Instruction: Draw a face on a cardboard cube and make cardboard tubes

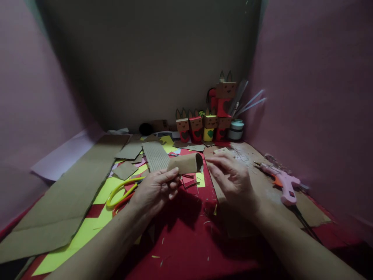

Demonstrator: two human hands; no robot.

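My left hand (155, 190) is closed round one end of a brown cardboard tube (186, 163), holding it level above the red work surface (186, 241) with the open end pointing right. My right hand (233, 181) hovers just right of the tube, back of the hand up, fingers loosely curled; nothing shows in it. A small tan cardboard piece (222, 150) lies just beyond its fingertips. Yellow-handled scissors (122, 192) lie under my left wrist.
Several small cardboard-tube animal figures (201, 128) stand at the back, one stacked higher (225, 95). A pink glue gun (284, 184) lies at the right. Large brown cardboard sheets (64, 206), a corrugated strip (155, 155), yellow paper (87, 229) and scraps cover the left. Pink walls enclose both sides.
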